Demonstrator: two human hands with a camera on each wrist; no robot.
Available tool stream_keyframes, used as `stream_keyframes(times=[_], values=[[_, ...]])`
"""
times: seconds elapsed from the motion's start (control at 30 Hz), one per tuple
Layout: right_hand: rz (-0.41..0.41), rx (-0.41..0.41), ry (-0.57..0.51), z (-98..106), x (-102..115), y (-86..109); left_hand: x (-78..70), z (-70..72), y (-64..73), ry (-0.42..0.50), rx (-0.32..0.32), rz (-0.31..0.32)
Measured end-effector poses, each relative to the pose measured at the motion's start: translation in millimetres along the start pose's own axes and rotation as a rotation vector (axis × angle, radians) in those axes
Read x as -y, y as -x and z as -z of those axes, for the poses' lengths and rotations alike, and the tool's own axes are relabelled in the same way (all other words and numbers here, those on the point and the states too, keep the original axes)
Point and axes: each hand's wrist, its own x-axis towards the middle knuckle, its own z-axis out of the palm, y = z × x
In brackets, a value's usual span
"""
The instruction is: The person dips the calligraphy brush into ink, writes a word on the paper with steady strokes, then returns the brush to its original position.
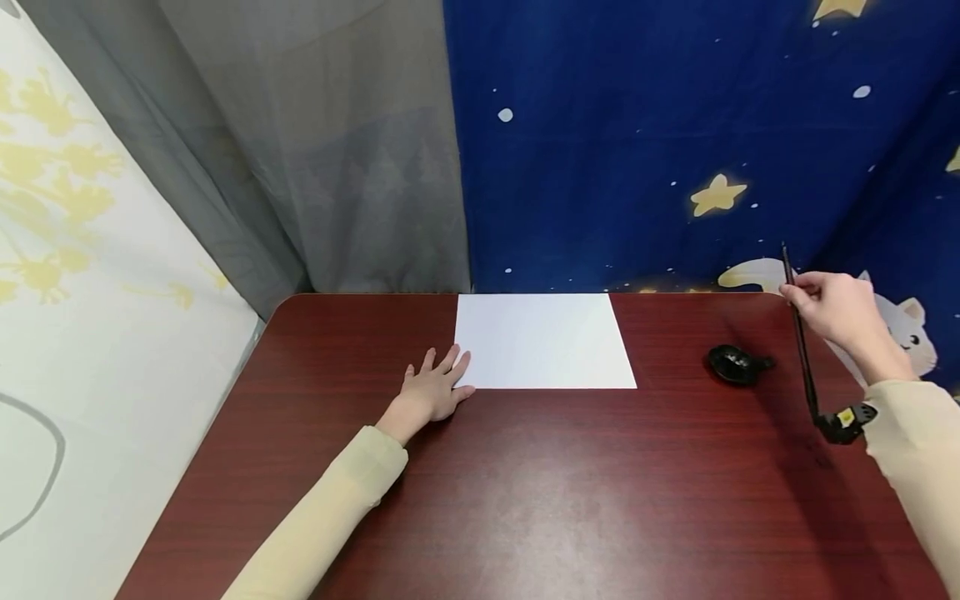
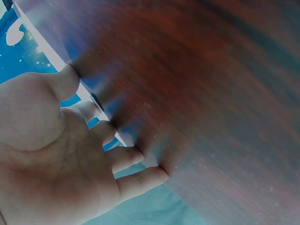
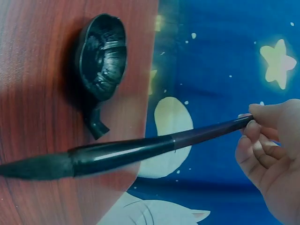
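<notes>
My left hand (image 1: 431, 393) lies with spread, straight fingers at the left edge of a white sheet of paper (image 1: 543, 342). Its fingertips touch the paper and the table in the head view; the left wrist view shows the palm (image 2: 51, 173) from below. My right hand (image 1: 840, 310) pinches the slim upper handle of a brush (image 3: 122, 154) between thumb and fingers. The brush has dark bristles (image 3: 37, 167) and hangs raised over the table's right side. Beside it stands a small black scalloped dish (image 1: 733, 365) with a short stub and a glossy dark inside.
The reddish-brown table (image 1: 525, 483) reaches back to a blue curtain (image 1: 600, 150) with stars and a grey curtain (image 1: 360, 167). A white patterned wall (image 1: 90, 333) stands on the left. A black device (image 1: 846, 422) with a yellow mark sits near the right sleeve.
</notes>
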Motion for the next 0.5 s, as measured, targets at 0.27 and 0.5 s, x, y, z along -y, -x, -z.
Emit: stream_keyframes(times=[0.27,0.5], values=[[-0.005,-0.064,0.032,11,6,-1.0,-0.3,-0.1,0.9,0.001,0.0,0.002],[-0.02,-0.105,0.012,17,14,-3.2,-0.3,0.2,0.5,0.01,-0.004,-0.011]])
